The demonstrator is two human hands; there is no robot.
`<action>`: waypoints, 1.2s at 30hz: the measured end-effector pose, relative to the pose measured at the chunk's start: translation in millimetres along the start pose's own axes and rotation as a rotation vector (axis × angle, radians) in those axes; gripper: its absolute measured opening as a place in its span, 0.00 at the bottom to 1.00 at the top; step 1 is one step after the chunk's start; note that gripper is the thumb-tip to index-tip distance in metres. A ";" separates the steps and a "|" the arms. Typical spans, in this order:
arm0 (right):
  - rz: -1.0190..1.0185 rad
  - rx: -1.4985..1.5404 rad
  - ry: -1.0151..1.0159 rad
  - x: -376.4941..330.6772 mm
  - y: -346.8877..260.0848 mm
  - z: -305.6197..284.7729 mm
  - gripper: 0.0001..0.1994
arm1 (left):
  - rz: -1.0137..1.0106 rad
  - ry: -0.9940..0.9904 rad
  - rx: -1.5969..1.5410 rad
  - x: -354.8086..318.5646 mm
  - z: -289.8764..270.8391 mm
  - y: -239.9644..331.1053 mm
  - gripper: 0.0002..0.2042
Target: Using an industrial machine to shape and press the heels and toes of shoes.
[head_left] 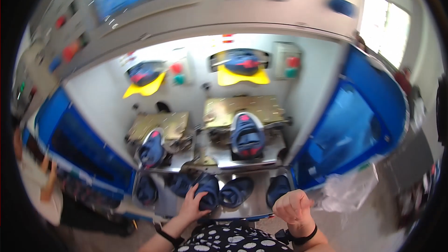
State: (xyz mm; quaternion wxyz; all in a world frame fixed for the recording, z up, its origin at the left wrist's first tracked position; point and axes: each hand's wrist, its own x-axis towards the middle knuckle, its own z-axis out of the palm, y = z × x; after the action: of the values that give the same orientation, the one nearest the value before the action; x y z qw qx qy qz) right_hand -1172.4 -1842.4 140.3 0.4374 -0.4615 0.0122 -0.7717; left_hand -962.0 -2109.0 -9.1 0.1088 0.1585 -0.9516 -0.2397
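My left hand (190,207) grips a dark blue shoe upper (207,187) on the metal ledge, thumb and fingers round its near end. My right hand (294,206) is raised at the ledge's right end, fingers curled closed; whether anything is inside them is hidden. Just behind it lies another blue shoe upper (278,187), partly covered by the hand. A blue strapped upper (236,192) rests between the two hands. Further left lie one more upper (147,190) and a partly hidden one (180,184).
Ahead stands a machine with two stations, each holding a blue, white-edged shoe (248,136) (152,148) below a brass-coloured plate (245,109). Yellow-edged blue parts (243,72) sit higher up. Blue side doors (345,130) flank the bay. A clear plastic bag (347,189) hangs at right.
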 end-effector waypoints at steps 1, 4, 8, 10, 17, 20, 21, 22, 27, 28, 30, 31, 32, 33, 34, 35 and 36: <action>0.086 0.029 -0.004 -2.3 15.3 -6.9 0.16 | 0.024 0.054 -0.013 -3.4 -1.6 -6.2 0.39; 0.135 0.033 0.535 0.0 58.7 -15.3 0.15 | 0.087 0.138 -0.013 -12.6 -10.6 -23.6 0.38; 0.103 -1.043 0.846 37.0 96.7 -31.1 0.06 | 0.046 0.122 -0.078 -28.2 -33.9 -41.4 0.38; -0.252 -1.642 0.789 51.9 100.7 -42.8 0.16 | -0.023 0.111 -0.118 -33.8 -44.1 -50.8 0.37; 0.074 -2.522 0.234 51.8 109.4 -86.6 0.25 | 0.040 0.160 -0.235 -41.1 -65.9 -69.5 0.29; -0.309 -2.517 0.416 32.8 108.5 -82.1 0.26 | 0.058 0.183 -0.251 -42.2 -76.0 -69.2 0.26; -0.264 -2.538 0.553 29.5 104.5 -82.1 0.27 | 0.048 0.173 -0.273 -41.9 -79.7 -68.7 0.25; -0.081 -2.493 0.696 28.5 98.6 -83.3 0.28 | 0.022 0.141 -0.292 -42.0 -83.4 -67.4 0.24; 0.432 -2.381 0.412 54.2 70.5 -98.7 0.15 | 0.123 0.107 -0.407 -25.2 -95.3 -51.1 0.20; 0.538 -2.356 0.463 60.3 71.2 -95.2 0.13 | 0.164 0.090 -0.455 -19.8 -98.3 -46.7 0.19; 0.264 -2.324 0.390 65.6 84.4 -72.9 0.10 | 0.170 0.082 -0.493 -9.8 -106.8 -37.3 0.17; 0.242 -2.333 0.455 62.7 98.0 -52.6 0.11 | 0.171 0.006 -0.647 -6.3 -110.9 -33.1 0.17; 0.238 -2.334 0.517 60.5 114.1 -32.4 0.11 | 0.161 -0.082 -0.775 -3.6 -113.8 -28.2 0.18; 0.190 -2.266 0.431 59.6 132.8 -15.4 0.12 | -0.003 -0.211 -1.034 -8.1 -116.5 -21.8 0.25; 0.180 -2.181 0.356 58.7 152.6 -0.8 0.13 | -0.031 -0.288 -1.204 -7.9 -118.6 -19.0 0.34; 0.139 -2.130 0.240 58.2 174.1 11.6 0.13 | -0.082 -0.336 -1.278 -9.7 -119.3 -16.5 0.39; 0.129 -2.052 0.139 58.7 194.7 21.0 0.14 | -0.019 -0.314 -1.367 -10.5 -118.6 -15.9 0.39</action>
State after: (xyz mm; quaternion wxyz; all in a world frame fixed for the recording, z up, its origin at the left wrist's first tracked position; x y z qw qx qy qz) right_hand -1039.3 -1994.8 111.2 -0.1284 -0.5655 0.7155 -0.3897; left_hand -914.7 -2168.6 83.8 0.0430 0.0265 -0.5907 -0.8053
